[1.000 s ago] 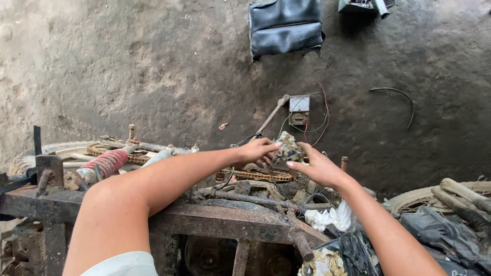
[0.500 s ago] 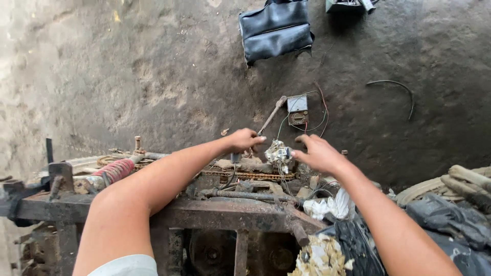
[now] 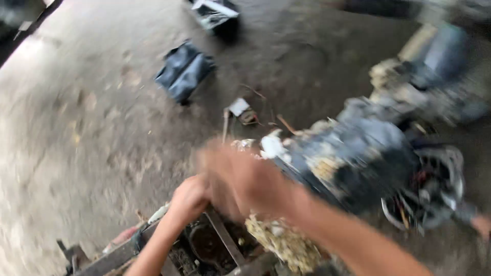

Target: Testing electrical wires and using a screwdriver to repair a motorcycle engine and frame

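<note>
The rusty metal frame sits at 6 o'clock, with 2 hands over it. The left hand rests on it; the right hand is blurred, and neither grip can be made out. 1 dark bag lies at 11 o'clock on the concrete floor.

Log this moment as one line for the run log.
view: motion-blurred | left hand: on rusty metal frame | right hand: raised above frame, grasp unclear | floor: dark blue-grey padded cushion
</note>
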